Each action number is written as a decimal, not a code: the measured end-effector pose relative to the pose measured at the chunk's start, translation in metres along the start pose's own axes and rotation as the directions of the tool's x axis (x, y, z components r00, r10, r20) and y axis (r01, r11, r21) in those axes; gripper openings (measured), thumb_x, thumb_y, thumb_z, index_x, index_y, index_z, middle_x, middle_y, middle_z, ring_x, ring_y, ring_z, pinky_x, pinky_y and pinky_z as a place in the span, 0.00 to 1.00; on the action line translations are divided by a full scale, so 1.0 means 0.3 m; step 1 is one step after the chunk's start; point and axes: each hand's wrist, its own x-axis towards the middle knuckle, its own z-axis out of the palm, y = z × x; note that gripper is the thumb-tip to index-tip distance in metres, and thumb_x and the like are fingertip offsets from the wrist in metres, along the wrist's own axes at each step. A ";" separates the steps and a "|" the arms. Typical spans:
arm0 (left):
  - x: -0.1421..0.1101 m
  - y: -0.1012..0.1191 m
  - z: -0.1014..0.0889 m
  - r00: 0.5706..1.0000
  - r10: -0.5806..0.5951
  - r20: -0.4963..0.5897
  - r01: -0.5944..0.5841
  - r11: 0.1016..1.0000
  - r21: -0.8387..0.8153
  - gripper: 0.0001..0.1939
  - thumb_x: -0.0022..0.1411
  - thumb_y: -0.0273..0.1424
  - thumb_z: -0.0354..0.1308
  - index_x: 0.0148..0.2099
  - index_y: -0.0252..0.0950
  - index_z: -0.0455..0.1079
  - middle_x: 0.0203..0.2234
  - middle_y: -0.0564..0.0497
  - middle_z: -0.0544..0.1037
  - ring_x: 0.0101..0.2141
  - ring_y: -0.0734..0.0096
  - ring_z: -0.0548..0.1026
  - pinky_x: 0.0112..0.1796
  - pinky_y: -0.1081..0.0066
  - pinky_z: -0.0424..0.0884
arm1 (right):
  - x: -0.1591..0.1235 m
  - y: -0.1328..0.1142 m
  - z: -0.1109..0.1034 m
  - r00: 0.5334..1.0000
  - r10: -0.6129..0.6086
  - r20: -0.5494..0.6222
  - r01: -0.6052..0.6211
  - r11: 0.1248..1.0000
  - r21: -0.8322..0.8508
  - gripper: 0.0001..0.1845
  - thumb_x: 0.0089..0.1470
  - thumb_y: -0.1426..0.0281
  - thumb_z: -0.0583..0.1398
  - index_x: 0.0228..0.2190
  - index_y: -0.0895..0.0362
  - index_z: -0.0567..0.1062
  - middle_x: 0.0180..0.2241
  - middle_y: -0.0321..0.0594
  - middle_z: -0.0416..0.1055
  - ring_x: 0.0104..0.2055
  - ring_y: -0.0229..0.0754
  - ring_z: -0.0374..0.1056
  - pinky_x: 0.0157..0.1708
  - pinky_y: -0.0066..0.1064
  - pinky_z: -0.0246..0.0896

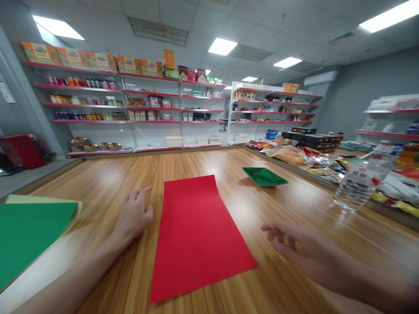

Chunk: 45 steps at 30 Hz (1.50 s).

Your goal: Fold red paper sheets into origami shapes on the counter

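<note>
- A flat red paper sheet [199,237] is laid on the wooden counter [294,205], its long axis running away from the person, between both hands.
- The left hand [134,216] is rested just beside the sheet's left edge, grip loosely curled and holding nothing.
- The right hand [303,248], right of the sheet, is blurred; its grip appears spread and holds nothing.
- A folded green paper tray [264,176] is seen beyond the sheet's far right corner.

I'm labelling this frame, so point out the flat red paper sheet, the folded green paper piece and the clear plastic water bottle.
flat red paper sheet [198,237], head view, sheet's middle.
folded green paper piece [264,176], head view, its centre crease.
clear plastic water bottle [360,183], head view, mid body.
</note>
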 end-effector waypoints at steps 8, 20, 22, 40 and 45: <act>0.019 0.044 0.005 0.982 0.064 0.179 -0.068 0.998 0.016 0.22 0.60 0.40 0.51 0.52 0.31 0.69 0.51 0.39 0.68 0.54 0.54 0.64 0.55 0.57 0.59 | 0.590 0.113 0.376 0.988 0.125 -0.092 -0.118 0.990 0.070 0.19 0.54 0.64 0.54 0.42 0.63 0.73 0.36 0.49 0.73 0.39 0.47 0.69 0.41 0.38 0.61; 0.007 0.075 -0.034 0.910 0.308 0.278 -0.258 0.945 -0.203 0.14 0.63 0.32 0.51 0.50 0.38 0.70 0.53 0.42 0.67 0.54 0.58 0.65 0.54 0.58 0.62 | 0.611 0.142 0.379 0.995 0.081 0.053 -0.096 0.890 0.446 0.12 0.47 0.65 0.58 0.30 0.59 0.77 0.28 0.39 0.76 0.30 0.42 0.71 0.27 0.29 0.63; -0.004 0.082 -0.038 0.914 0.352 0.200 -0.304 0.923 -0.236 0.12 0.64 0.31 0.50 0.47 0.37 0.71 0.48 0.43 0.70 0.50 0.60 0.68 0.51 0.60 0.65 | 0.603 0.123 0.379 0.996 0.075 0.049 -0.089 0.882 0.462 0.11 0.47 0.64 0.59 0.28 0.59 0.77 0.28 0.39 0.76 0.30 0.43 0.71 0.27 0.29 0.63; -0.013 0.091 -0.039 0.930 0.302 0.210 -0.264 0.946 -0.189 0.14 0.64 0.29 0.49 0.48 0.39 0.71 0.48 0.44 0.70 0.51 0.60 0.67 0.53 0.58 0.63 | 0.548 0.041 0.356 0.931 -0.074 -0.356 0.146 0.973 0.178 0.08 0.51 0.66 0.57 0.32 0.57 0.69 0.31 0.42 0.67 0.29 0.40 0.64 0.23 0.29 0.61; -0.013 0.089 -0.051 0.875 0.353 0.331 -0.268 0.923 -0.277 0.15 0.64 0.29 0.48 0.51 0.39 0.69 0.49 0.45 0.71 0.52 0.62 0.67 0.54 0.59 0.62 | 0.518 0.008 0.331 0.892 -0.398 -0.214 0.444 0.861 0.246 0.17 0.53 0.64 0.57 0.45 0.55 0.66 0.52 0.50 0.61 0.47 0.48 0.64 0.31 0.33 0.68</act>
